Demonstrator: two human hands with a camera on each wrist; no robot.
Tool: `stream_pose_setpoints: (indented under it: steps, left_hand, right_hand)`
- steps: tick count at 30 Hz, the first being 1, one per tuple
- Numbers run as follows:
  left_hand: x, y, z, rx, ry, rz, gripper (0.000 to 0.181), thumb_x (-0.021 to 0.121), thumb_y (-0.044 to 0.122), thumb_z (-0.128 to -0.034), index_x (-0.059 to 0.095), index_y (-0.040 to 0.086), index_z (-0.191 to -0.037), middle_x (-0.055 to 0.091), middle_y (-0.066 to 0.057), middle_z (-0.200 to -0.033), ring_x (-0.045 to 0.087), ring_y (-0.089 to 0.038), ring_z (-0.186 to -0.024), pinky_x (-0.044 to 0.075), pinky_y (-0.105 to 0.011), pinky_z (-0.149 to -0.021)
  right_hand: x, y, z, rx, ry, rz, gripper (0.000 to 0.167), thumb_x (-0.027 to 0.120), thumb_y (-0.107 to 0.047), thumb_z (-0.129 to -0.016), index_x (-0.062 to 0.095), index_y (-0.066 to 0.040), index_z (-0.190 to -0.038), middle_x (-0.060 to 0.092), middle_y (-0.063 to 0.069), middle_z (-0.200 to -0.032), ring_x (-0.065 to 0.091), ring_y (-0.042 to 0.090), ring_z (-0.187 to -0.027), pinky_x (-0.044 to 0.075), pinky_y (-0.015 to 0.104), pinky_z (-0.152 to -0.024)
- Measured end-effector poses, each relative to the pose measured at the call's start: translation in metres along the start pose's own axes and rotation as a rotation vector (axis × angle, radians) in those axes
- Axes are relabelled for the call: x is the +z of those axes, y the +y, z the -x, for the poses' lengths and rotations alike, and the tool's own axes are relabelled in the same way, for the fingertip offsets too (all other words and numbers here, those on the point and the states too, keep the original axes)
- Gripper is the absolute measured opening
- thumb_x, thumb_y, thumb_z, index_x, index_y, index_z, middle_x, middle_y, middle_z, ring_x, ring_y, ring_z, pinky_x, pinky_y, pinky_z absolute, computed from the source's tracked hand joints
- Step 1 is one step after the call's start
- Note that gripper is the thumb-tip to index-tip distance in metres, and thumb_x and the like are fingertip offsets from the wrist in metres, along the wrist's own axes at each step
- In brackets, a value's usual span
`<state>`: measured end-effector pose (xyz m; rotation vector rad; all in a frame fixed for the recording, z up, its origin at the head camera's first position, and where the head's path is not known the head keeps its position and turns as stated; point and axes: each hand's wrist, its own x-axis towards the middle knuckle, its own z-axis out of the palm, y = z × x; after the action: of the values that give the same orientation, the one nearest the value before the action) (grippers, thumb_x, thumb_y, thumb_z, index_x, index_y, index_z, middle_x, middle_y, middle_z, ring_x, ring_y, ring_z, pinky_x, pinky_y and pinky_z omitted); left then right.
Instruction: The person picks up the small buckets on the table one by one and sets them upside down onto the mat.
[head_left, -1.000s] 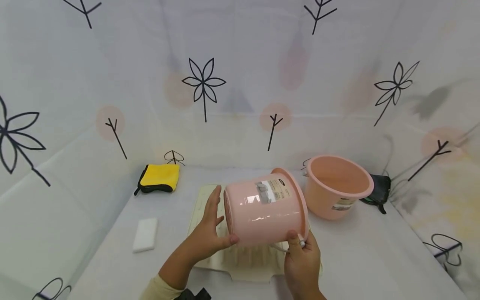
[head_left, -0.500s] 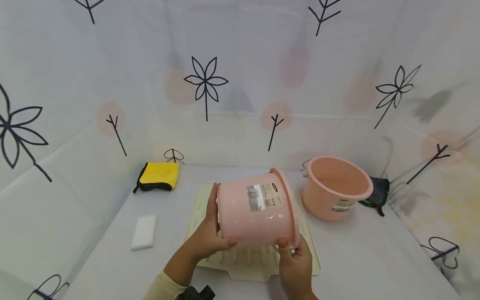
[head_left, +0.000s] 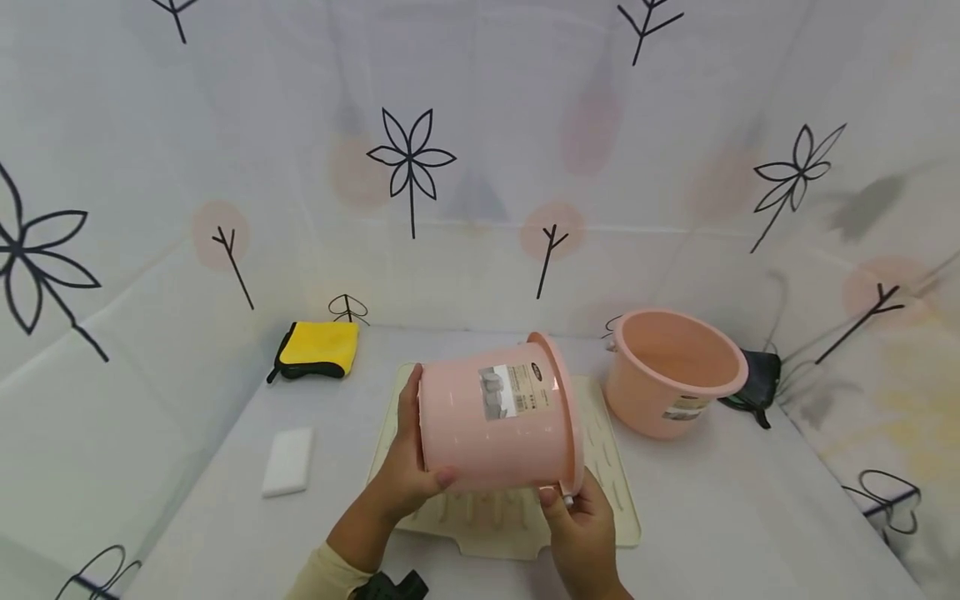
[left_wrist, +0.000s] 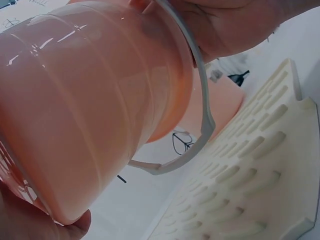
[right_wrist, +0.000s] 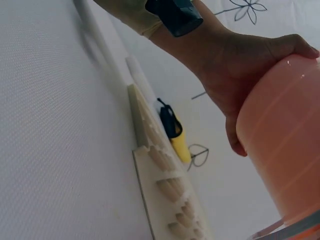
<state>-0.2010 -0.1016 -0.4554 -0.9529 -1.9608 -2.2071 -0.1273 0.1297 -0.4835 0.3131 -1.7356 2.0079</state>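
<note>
A pink plastic bucket (head_left: pixel 487 454) is tipped on its side in the air, its rim to the right and its printed label towards me. My left hand (head_left: pixel 397 475) holds it round the base end, thumb on the near wall. At the rim, my right hand (head_left: pixel 588 529) pinches the lower edge by the handle joint, thumb on top. The grey handle (left_wrist: pixel 204 95) hangs below the bucket in the left wrist view. Beneath lies a cream ridged tray (head_left: pixel 611 475), partly hidden by bucket and hands. The bucket's inside does not show in the head view.
A second pink bucket (head_left: pixel 652 408) stands upright at the back right, with a black pouch (head_left: pixel 763 379) beside it. On the left are a folded yellow-and-black cloth (head_left: pixel 318 346) and a white sponge-like block (head_left: pixel 288 462). Printed fabric walls enclose the table.
The bucket and both hands have moved left, and the bucket has turned so its base faces further away. The left hand's fingers have closed in against the base.
</note>
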Motion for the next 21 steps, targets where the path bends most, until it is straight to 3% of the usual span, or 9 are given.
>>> stream_pose_setpoints:
  steps: [5, 9, 12, 17, 21]
  left_hand:
    - [-0.004, 0.001, 0.002, 0.012, 0.041, 0.008, 0.12, 0.081, 0.045, -0.087, -0.009, 0.04, -0.166, 0.017, -0.011, -0.166, 0.052, -0.032, -0.129, 0.059, -0.036, -0.094]
    - [-0.014, 0.004, 0.004, 0.013, 0.062, 0.032, 0.119, 0.079, 0.046, -0.0886, -0.011, 0.039, -0.166, 0.019, -0.01, -0.166, 0.056, -0.026, -0.126, 0.06, -0.036, -0.093]
    - [-0.023, 0.008, 0.006, -0.002, 0.078, 0.035, 0.119, 0.08, 0.044, -0.0889, -0.011, 0.04, -0.166, 0.019, -0.008, -0.165, 0.057, -0.025, -0.124, 0.06, -0.036, -0.093]
    - [-0.035, 0.013, 0.007, -0.028, 0.104, -0.011, 0.118, 0.079, 0.045, -0.0889, -0.011, 0.044, -0.165, 0.017, -0.006, -0.166, 0.056, -0.028, -0.125, 0.059, -0.034, -0.094]
    - [-0.044, 0.018, 0.01, -0.042, 0.12, -0.068, 0.117, 0.078, 0.046, -0.0894, -0.012, 0.044, -0.165, 0.016, -0.008, -0.166, 0.055, -0.03, -0.125, 0.058, -0.033, -0.094]
  right_hand:
    - [-0.01, 0.002, -0.004, -0.155, -0.171, 0.0, 0.036, 0.06, -0.017, -0.107, 0.054, 0.005, -0.135, 0.062, 0.009, -0.128, 0.056, 0.015, -0.124, 0.046, 0.024, -0.107]
    - [-0.019, 0.003, -0.009, -0.234, -0.176, 0.183, 0.041, 0.039, -0.029, -0.115, 0.054, 0.003, -0.136, 0.06, 0.012, -0.131, 0.05, 0.018, -0.132, 0.034, 0.022, -0.112]
    - [-0.028, 0.0, -0.014, -0.163, -0.119, 0.351, 0.035, 0.035, -0.023, -0.115, 0.058, -0.003, -0.134, 0.064, 0.006, -0.13, 0.05, 0.011, -0.134, 0.031, 0.017, -0.112]
    - [-0.052, -0.006, -0.026, -0.041, -0.088, 0.514, 0.025, 0.048, -0.005, -0.109, 0.059, -0.001, -0.131, 0.065, 0.006, -0.128, 0.055, 0.002, -0.126, 0.039, 0.01, -0.106]
    - [-0.081, -0.009, -0.034, -0.002, -0.081, 0.701, 0.021, 0.059, -0.012, -0.107, 0.065, -0.004, -0.126, 0.07, 0.004, -0.123, 0.056, -0.008, -0.115, 0.038, 0.004, -0.099]
